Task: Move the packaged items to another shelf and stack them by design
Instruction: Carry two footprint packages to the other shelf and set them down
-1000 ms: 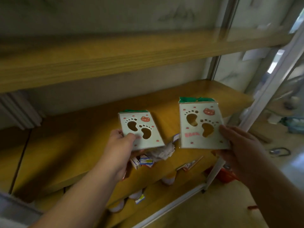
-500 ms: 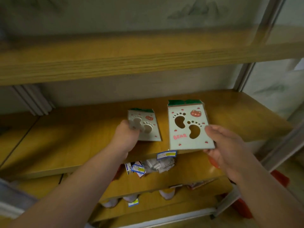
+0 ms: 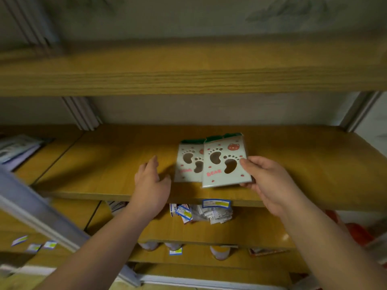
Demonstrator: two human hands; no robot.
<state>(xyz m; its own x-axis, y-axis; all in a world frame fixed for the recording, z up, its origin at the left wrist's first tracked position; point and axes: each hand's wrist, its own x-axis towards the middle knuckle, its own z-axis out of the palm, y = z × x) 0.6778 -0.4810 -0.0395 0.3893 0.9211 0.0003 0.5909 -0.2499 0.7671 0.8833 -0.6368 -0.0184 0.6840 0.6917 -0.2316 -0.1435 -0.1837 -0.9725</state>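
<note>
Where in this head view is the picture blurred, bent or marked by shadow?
Head view: the upper shelf is soft and smeared; the shelf edges bow from the wide lens; the left hand casts a dark shadow on the middle shelf; the packet print stays readable.

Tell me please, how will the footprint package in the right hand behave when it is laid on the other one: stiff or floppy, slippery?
The held package probably stays stiff: pinched at one edge by the right hand, it shows no sag. Its glossy wrap suggests it may slide on the package lying on the shelf. It seems light.
</note>
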